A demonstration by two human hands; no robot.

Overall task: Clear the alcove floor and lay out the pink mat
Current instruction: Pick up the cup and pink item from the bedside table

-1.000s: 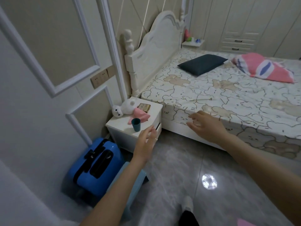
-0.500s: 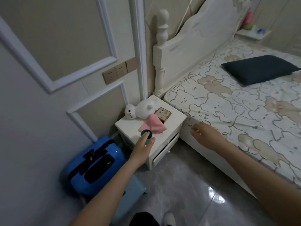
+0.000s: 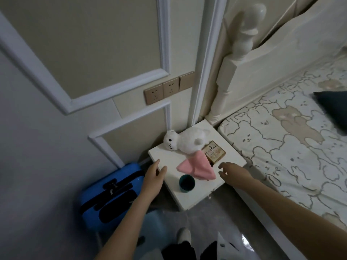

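A white nightstand (image 3: 169,158) stands in the corner between the wall and the bed. On it lie a white plush toy (image 3: 185,142), a folded pink cloth (image 3: 197,167), a small brown box (image 3: 215,151) and a dark teal cup (image 3: 186,182). My left hand (image 3: 153,178) is at the nightstand's left edge, fingers apart, holding nothing. My right hand (image 3: 232,172) hovers over the top's right side beside the pink cloth, fingers spread and empty. A blue suitcase (image 3: 107,196) lies on the floor left of the nightstand.
The bed (image 3: 281,156) with a patterned sheet and cream headboard (image 3: 262,62) fills the right. A dark pillow (image 3: 334,107) lies on it. A light blue stool (image 3: 155,228) stands by the suitcase. Wall sockets (image 3: 167,90) sit above. My feet (image 3: 185,235) are on the grey floor.
I have stepped closer and look more steeply down. My left hand moved from by the cup to the nightstand's left edge. My right hand came from the bed edge over the nightstand top.
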